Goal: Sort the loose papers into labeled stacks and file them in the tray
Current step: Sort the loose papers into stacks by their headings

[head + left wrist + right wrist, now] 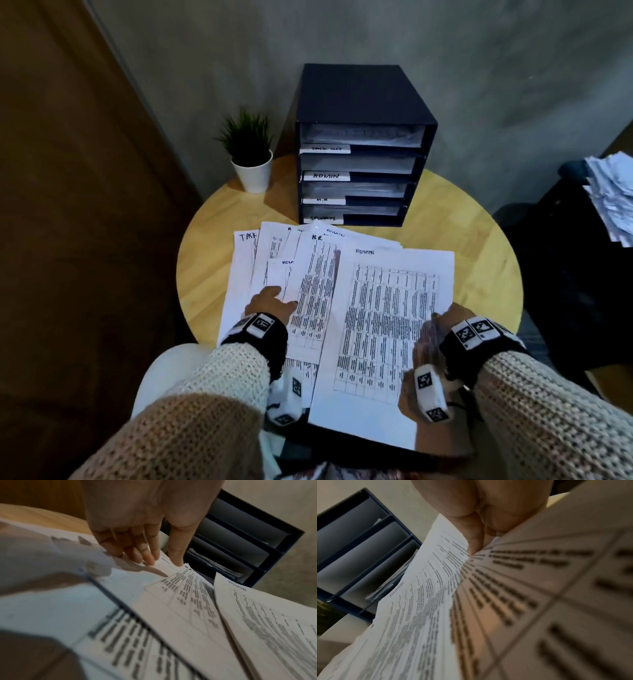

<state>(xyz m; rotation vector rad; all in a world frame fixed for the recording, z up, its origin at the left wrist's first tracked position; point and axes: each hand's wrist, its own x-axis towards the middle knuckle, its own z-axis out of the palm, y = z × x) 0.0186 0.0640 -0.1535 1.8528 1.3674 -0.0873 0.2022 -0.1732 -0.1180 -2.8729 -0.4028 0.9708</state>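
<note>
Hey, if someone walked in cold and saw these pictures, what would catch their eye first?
Probably the fan of printed sheets spread over the round wooden table, with the right hand gripping a sheet headed ADMIN by its right edge and the left hand resting on the sheets beside it. Behind them stands a dark four-slot tray with handwritten labels, a small potted plant to its left.
</note>
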